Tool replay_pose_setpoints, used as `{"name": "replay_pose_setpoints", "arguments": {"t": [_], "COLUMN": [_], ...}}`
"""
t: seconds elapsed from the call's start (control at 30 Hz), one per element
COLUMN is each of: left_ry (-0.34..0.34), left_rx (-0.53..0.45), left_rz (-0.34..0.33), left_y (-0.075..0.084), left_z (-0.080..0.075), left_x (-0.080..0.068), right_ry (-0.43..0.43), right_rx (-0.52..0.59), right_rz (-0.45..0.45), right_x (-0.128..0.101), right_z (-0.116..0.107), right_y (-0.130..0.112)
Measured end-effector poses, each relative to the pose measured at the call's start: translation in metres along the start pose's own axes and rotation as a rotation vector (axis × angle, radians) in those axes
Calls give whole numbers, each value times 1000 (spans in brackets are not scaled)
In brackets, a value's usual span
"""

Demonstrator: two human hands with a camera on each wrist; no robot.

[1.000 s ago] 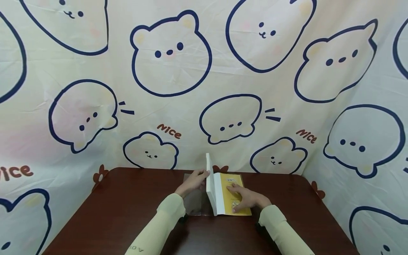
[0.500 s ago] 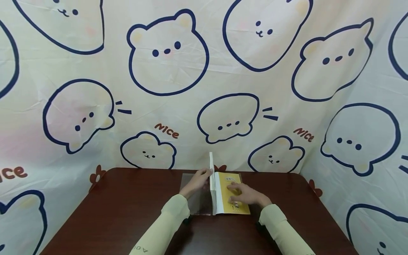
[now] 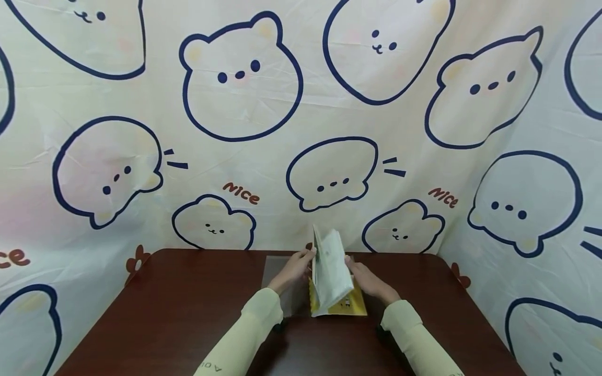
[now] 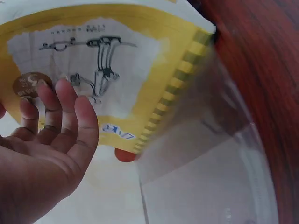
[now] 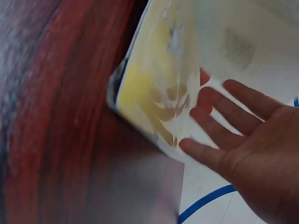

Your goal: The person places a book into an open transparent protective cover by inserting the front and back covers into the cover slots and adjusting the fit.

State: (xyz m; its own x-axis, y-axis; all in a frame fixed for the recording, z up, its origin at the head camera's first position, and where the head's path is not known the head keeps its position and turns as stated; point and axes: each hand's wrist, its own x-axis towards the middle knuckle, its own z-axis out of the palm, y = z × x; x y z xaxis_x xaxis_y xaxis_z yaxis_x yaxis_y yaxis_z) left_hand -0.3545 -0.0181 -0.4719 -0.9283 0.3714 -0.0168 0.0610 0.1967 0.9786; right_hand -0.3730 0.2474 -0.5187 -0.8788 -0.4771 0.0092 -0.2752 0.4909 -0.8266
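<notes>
Your left hand point(image 3: 293, 269) props the yellow-covered paperback book point(image 3: 331, 277) upright with straight fingers point(image 4: 65, 112), your right hand point(image 3: 369, 282) lies open-fingered against its far side, and a clear plastic sleeve point(image 3: 282, 284) rests on the dark red-brown counter point(image 3: 188, 313) beneath your left fingers.

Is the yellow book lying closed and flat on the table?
No, the yellow book stands open on the table, its pages fanned between the left hand and the right hand.

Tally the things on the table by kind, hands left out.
Yellow book: 1
Clear plastic sheet: 1
Total: 2, both on the dark red table.
</notes>
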Motion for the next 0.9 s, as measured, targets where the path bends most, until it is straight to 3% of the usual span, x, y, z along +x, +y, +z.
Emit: {"name": "replay_pose_setpoints", "arguments": {"t": [0.17, 0.27, 0.47, 0.9], "left_ry": [11, 32, 17, 24], "left_rx": [4, -5, 5, -5], "left_rz": [40, 57, 65, 58], "left_y": [-7, -10, -13, -21], "left_z": [3, 2, -3, -21], "left_x": [-3, -6, -7, -14], "right_ry": [12, 38, 94, 222], "right_rx": [113, 131, 116, 34], "right_rz": [95, 97, 31, 236], "right_x": [0, 0, -5, -16], "right_z": [-1, -1, -3, 0], "right_y": [7, 14, 19, 19]}}
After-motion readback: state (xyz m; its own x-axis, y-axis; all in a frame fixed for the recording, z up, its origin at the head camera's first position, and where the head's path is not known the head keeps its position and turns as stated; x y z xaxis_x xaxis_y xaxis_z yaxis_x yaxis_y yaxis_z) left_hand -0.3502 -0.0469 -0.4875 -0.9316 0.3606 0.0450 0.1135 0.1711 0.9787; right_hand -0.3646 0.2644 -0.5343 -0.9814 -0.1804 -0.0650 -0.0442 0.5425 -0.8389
